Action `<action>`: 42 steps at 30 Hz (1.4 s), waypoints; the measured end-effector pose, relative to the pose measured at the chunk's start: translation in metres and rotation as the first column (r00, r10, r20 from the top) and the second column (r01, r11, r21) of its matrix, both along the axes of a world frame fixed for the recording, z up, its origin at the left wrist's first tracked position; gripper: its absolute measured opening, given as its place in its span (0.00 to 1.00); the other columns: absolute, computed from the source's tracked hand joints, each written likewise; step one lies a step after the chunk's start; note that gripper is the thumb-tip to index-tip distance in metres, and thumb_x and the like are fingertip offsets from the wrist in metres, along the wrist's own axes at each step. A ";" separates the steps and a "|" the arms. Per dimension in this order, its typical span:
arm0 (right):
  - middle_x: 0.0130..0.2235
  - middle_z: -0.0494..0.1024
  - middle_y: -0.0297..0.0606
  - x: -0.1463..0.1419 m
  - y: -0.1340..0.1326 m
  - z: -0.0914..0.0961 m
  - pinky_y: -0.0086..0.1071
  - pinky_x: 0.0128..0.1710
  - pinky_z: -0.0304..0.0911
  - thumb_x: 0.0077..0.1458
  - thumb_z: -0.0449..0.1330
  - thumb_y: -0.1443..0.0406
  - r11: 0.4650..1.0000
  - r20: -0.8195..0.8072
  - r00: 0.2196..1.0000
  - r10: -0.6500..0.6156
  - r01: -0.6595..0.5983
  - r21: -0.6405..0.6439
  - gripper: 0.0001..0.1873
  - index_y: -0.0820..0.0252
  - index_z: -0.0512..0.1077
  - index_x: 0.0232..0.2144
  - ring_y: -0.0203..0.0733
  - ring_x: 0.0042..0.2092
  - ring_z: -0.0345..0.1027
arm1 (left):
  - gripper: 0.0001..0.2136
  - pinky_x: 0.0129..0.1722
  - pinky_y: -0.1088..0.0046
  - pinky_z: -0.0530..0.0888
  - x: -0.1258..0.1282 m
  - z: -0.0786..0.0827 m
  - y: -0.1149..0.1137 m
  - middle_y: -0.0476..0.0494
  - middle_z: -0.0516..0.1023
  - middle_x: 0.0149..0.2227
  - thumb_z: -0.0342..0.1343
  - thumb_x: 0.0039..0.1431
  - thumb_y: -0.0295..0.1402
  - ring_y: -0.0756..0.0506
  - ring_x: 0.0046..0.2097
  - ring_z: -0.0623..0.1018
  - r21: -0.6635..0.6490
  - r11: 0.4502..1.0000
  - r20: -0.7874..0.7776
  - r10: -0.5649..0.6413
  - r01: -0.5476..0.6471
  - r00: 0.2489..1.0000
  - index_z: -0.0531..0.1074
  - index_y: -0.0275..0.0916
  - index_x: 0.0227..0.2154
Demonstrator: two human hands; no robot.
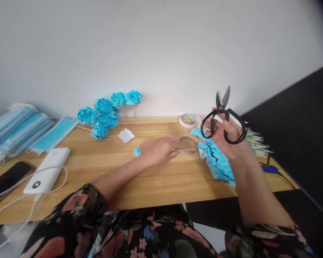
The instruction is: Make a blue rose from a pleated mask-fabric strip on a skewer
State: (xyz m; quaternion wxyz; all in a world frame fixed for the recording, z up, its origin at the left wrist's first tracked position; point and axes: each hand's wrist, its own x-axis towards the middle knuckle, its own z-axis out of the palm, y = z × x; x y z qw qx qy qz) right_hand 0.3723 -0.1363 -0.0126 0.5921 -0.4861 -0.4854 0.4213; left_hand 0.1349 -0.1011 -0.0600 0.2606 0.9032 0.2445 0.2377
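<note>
My left hand [165, 149] is over the middle of the table, its fingers closed at the left edge of a thin roll of tape [190, 151]. Raised on the right, my right hand [228, 134] holds black-handled scissors [221, 106], the blades pointing up and slightly apart. Below that hand lies a pile of blue folded petals [217, 163], partly hidden by the wrist. A small blue folded piece [137, 152] rests left of my left hand, near a white scrap [126, 135].
Blue flowers on sticks [103, 111] lie against the wall. To the left are stacked face masks [18, 129], a single mask [55, 134], a white power bank [47, 170] with a cable and a phone [9, 179]. A wider tape roll [187, 125] and a blue tool with a cord [269, 168] are rightward.
</note>
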 end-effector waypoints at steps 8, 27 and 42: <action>0.35 0.74 0.35 -0.023 -0.014 -0.016 0.30 0.25 0.61 0.51 0.63 0.52 0.999 0.064 0.998 -0.007 0.005 0.035 0.24 0.50 0.69 0.50 0.37 0.30 0.66 | 0.08 0.38 0.69 0.68 0.052 -0.027 0.011 0.43 0.75 0.33 0.50 0.60 0.23 0.45 0.38 0.74 -0.094 0.990 -0.099 0.091 -0.101 0.991 0.71 0.36 0.28; 0.32 0.72 0.33 -0.085 0.030 -0.038 0.28 0.29 0.63 0.50 0.67 0.55 0.937 0.414 0.849 0.328 -0.348 -0.029 0.26 0.59 0.69 0.49 0.33 0.28 0.65 | 0.17 0.27 0.76 0.64 -0.068 -0.027 -0.006 0.50 0.74 0.27 0.63 0.54 0.46 0.55 0.24 0.68 -0.831 0.539 0.401 0.405 0.140 0.822 0.72 0.35 0.32; 0.33 0.74 0.33 -0.099 0.023 -0.069 0.31 0.34 0.68 0.51 0.66 0.63 0.945 0.495 0.866 0.071 -0.218 0.245 0.20 0.56 0.70 0.47 0.35 0.31 0.68 | 0.14 0.46 0.69 0.70 -0.088 -0.010 -0.016 0.41 0.77 0.37 0.54 0.64 0.41 0.46 0.42 0.76 -0.543 0.828 0.418 0.412 -0.142 0.810 0.75 0.37 0.29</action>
